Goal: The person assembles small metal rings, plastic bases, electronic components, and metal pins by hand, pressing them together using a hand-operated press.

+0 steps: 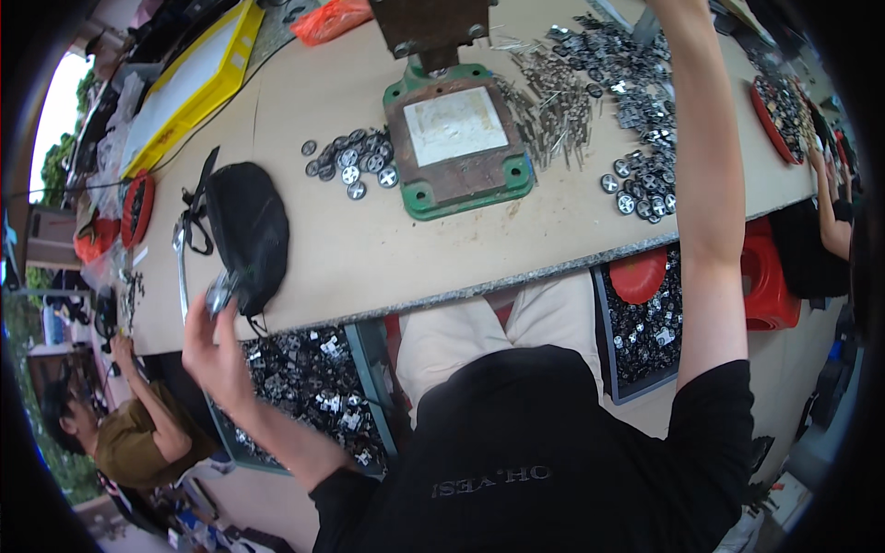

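Observation:
My left hand (218,355) is raised at the table's front left edge. A small shiny dark-and-silver part (219,295) is pinched at its fingertips, blurred, so I cannot make out its exact kind. A black pouch (247,226) with a strap lies just beyond those fingers. My right arm (708,166) reaches far forward over the table, and its hand is cut off by the top of the picture. Between the arms stands a press with a green and brown base (461,184) and a white plate (456,126) on it.
Round black-and-silver caps (356,158) lie left of the press; metal pins (564,101) and more caps (645,189) lie right. Below the table edge are bins of small parts (313,387) (645,336). A yellow tray (198,78) sits far left. Other people work at both sides.

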Motion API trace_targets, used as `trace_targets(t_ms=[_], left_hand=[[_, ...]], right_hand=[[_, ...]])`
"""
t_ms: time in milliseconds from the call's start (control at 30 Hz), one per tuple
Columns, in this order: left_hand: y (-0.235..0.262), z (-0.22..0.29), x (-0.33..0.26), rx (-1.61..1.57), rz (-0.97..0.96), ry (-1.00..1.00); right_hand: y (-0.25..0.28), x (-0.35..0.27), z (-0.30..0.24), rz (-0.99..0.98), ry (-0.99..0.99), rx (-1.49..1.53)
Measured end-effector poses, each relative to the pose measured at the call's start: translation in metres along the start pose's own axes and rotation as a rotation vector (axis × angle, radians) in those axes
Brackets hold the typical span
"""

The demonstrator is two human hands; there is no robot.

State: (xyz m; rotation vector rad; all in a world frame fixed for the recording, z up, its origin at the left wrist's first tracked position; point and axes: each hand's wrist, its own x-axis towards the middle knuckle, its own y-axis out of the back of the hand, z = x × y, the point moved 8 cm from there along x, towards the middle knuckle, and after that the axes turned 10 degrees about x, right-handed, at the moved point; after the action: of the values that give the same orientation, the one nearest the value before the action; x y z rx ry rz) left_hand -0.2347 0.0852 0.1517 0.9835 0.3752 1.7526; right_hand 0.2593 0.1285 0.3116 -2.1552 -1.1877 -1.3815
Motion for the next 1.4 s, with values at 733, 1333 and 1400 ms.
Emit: trace_targets(t_ms=[733, 1333, 1400], left_hand=[[-0.212, 0.029, 0.022, 0.223, -0.228, -0.175], [-0.210, 0.004, 0.000, -0.530, -0.340, 0.231], [-0.210, 0.028, -0.015, -0.814, -0.404, 0.295]], right_hand=[[0.008, -0.237, 0.090, -0.489, -0.783, -0.271], [-0.057, -0.237, 0.131, -0.975, -0.428, -0.438], [-0.051, -0.231, 0.117, -0.848, -0.372, -0.380]])
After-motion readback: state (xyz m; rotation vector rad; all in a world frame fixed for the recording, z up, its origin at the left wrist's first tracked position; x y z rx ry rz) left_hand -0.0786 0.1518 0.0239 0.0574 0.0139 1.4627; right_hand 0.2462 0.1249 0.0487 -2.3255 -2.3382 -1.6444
